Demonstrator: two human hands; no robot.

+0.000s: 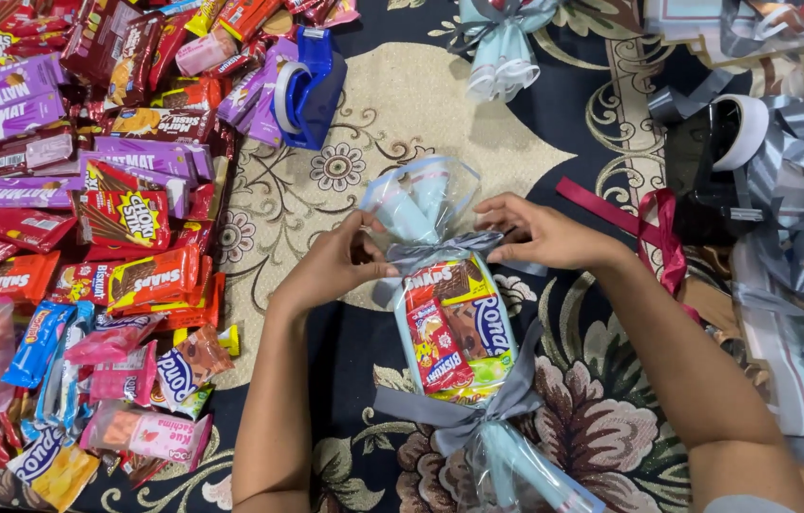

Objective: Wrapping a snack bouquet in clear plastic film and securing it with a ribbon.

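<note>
left hand (pixel 335 264), right hand (pixel 540 233): pinching grey satin ribbon (pixel 440 249) | crinkly clear snack bundle (pixel 454 328) | patterned carpet (pixel 402 114)

A dark floral carpet (pixel 602 418) with a cream centre carries everything: a heap of snack packets (pixel 88 218) on the left, a blue tape dispenser (pixel 310 87) beside them, a clear wrapped snack bundle (pixel 454 328) in the middle, grey ribbon (pixel 801 190) and a dark red ribbon (pixel 654 233) on the right.

Snack pile (pixel 88 237) left, ribbons (pixel 801 209) right
</note>
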